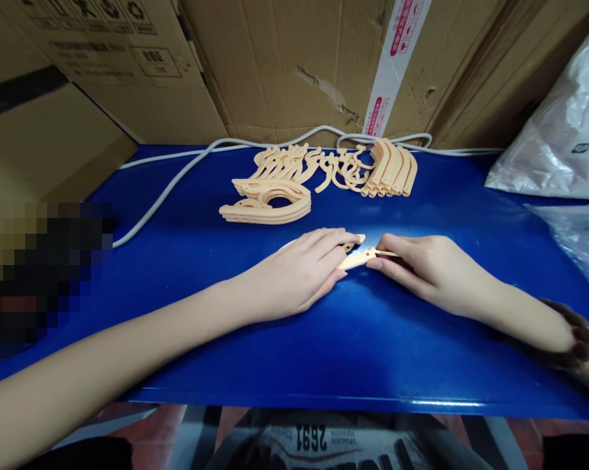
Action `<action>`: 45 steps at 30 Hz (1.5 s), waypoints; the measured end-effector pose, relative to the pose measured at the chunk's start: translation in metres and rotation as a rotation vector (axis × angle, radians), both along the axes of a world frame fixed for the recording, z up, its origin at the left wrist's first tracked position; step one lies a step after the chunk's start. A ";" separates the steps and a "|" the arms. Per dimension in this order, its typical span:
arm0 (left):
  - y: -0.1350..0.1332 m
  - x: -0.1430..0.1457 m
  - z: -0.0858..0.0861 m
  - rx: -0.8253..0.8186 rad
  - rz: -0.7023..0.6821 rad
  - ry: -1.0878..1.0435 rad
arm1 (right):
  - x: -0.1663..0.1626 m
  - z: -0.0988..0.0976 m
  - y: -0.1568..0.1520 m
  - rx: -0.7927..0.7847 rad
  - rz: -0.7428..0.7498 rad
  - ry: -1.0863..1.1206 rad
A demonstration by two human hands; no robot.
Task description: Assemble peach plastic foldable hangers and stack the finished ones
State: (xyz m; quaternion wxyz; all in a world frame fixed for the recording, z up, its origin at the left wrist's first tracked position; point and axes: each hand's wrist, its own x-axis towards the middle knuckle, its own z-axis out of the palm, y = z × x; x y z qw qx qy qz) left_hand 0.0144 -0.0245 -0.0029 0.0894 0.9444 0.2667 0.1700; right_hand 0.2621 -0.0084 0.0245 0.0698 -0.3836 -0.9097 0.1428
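My left hand (299, 271) lies over a cream plastic folding hanger (357, 260), its fingers closed round the arms against the blue table. Much of the hanger is hidden under that hand; its holed end sticks out to the right. A thin cream stem, apparently the hanger's hook (386, 252), joins that end. My right hand (431, 264) pinches the stem between thumb and fingers, which cover the rest of it. Just beyond my left hand sits a neat stack of folded cream hangers (269, 214).
Loose cream hooks (347, 173), wavy hanger arms (284, 160) and curved arms (392, 171) lie along the back of the blue table (284, 359). Behind them runs a white cable (177, 179) before cardboard boxes (294, 72). Plastic bags (558, 130) stand at the right.
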 end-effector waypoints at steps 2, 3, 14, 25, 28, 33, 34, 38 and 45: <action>0.000 0.000 0.000 -0.001 0.000 0.004 | 0.000 0.001 0.000 -0.007 0.000 0.000; 0.000 0.000 0.000 -0.001 0.002 0.004 | 0.000 0.001 -0.001 -0.010 0.001 -0.001; 0.000 0.001 0.000 0.017 -0.011 -0.015 | -0.001 -0.003 0.000 0.013 0.024 -0.007; 0.001 0.002 0.003 -0.006 -0.007 0.009 | 0.000 -0.004 0.001 0.024 0.031 -0.046; 0.001 0.001 0.003 -0.015 -0.006 0.006 | -0.001 -0.004 0.001 0.025 0.030 -0.044; 0.000 -0.001 0.003 -0.031 0.000 0.015 | -0.002 -0.002 0.001 0.029 0.035 -0.044; 0.000 -0.001 0.003 -0.034 0.000 0.016 | -0.002 -0.002 0.001 0.036 0.035 -0.044; 0.000 -0.001 0.002 -0.049 0.004 0.005 | -0.002 -0.002 -0.001 0.059 0.019 -0.037; 0.001 -0.001 0.004 -0.105 -0.005 -0.040 | -0.002 0.002 0.000 -0.069 0.008 0.042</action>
